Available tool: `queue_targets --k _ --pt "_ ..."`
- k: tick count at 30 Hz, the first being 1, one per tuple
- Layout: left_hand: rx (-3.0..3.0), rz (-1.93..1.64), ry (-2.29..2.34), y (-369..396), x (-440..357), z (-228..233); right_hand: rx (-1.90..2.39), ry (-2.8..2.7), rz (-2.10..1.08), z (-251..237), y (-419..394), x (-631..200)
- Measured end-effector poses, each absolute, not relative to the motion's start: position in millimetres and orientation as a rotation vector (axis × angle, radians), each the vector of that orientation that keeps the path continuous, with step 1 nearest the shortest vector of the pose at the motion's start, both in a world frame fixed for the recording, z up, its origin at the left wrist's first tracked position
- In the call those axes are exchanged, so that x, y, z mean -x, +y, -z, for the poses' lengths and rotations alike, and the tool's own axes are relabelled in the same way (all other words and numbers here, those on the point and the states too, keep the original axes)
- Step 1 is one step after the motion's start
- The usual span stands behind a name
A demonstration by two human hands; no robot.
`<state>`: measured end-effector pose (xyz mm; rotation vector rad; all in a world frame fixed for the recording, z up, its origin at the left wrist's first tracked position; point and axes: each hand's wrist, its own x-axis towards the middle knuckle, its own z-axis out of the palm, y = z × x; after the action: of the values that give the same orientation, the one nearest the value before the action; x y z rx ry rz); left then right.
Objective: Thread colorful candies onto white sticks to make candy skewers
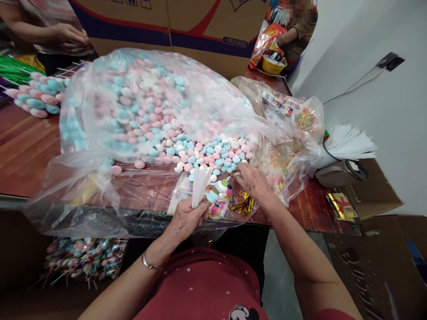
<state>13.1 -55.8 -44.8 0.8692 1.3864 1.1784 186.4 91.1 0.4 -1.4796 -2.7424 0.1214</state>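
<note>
My left hand (187, 218) grips a small bundle of white sticks (200, 184) upright at the table's front edge, with a stick of stacked blue and white candies (218, 189) beside it. My right hand (251, 180) reaches into the mouth of a large clear plastic bag (100, 111), its fingers pinched among loose pink, blue and white marshmallow candies (200, 153). Whether a candy is between the fingers I cannot tell. Small printed wrappers and gold twist ties (245, 205) lie under my hands.
A big cardboard box (173, 26) stands behind the bag. Finished candy skewers (36, 100) lie at far left, more in a crate (83, 260) below the table. A fan of white sticks (350, 142) sits right. Other people's hands (70, 33) work at the back.
</note>
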Motion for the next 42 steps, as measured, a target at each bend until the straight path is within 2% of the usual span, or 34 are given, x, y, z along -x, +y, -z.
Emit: queue_targets --k 4,8,12,16,21,24,29,37,42 --pt "-0.843 -1.193 1.376 -57 -14 45 1.475 -2.576 -0.352 -10 95 -192" --pt "-0.849 -1.190 1.373 -56 -14 44 1.371 -2.330 -0.244 -13 117 -191" --pt "-0.828 -1.202 1.380 -56 -13 43 1.216 -2.497 -0.221 -1 125 -183" --pt "-0.824 -1.202 1.374 -55 -13 41 1.022 -2.647 -0.360 7 110 -188" --pt "-0.817 -1.208 1.378 -56 -13 42 1.023 -2.442 -0.506 0 96 -207" --pt "-0.809 -1.209 1.386 -56 -13 41 1.114 -2.300 -0.461 -3 93 -214" --pt "-0.828 -1.216 1.386 -56 -13 40 1.139 -2.399 -0.376 10 81 -209" --pt "-0.815 -1.200 1.400 -57 -13 41 1.182 -2.635 0.124 28 70 -196" --pt "-0.824 -1.195 1.391 -57 -13 39 1.258 -2.728 0.257 21 65 -190"
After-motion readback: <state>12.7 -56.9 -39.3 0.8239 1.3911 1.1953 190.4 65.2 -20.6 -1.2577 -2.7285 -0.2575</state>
